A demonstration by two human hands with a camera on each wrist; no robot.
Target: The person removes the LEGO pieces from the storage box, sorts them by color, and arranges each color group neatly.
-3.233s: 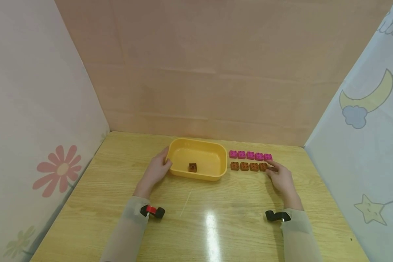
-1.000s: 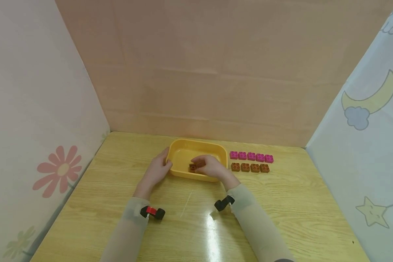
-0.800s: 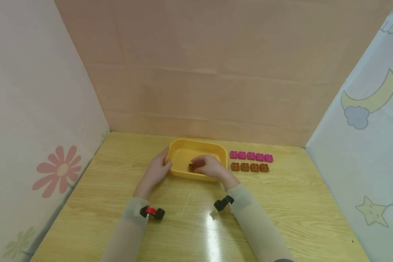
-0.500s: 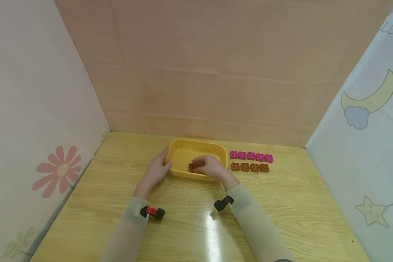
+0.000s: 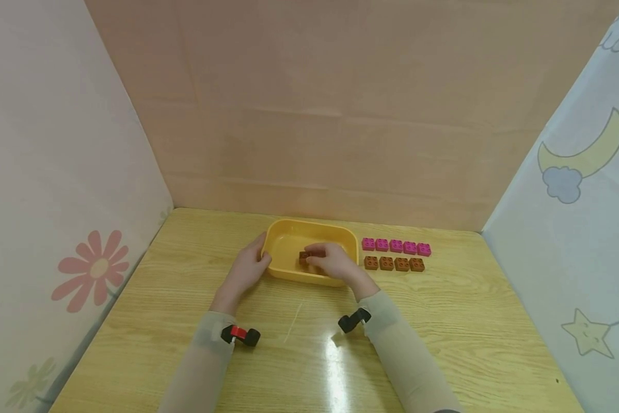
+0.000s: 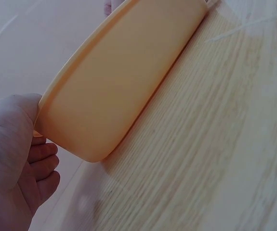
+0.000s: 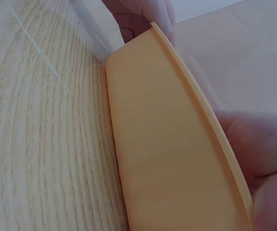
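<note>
A yellow plastic tub point(image 5: 288, 276) stands on the wooden table. My left hand point(image 5: 246, 268) grips its left end, thumb over the rim and fingers around the outside, as the left wrist view point(image 6: 13, 144) shows too. Inside the tub, my right hand point(image 5: 332, 263) pinches at a brown toy building brick point(image 5: 303, 257) near the middle of the floor. Its fingers cover part of what they hold, so I cannot tell whether a second brick is in them. In the right wrist view, the tub wall point(image 7: 167, 144) hides the fingertips.
To the right of the tub lie two rows of studded bricks: several pink ones point(image 5: 396, 246) behind and several brown ones point(image 5: 401, 264) in front. A peach backdrop point(image 5: 309, 143) rises behind the table point(image 5: 288, 361), with patterned white panels at both sides.
My right hand has come from the right end of the brown row into the tub, bringing a brown brick. The brick at its fingertips has lately shifted slightly toward the back. My left hand stays put.
</note>
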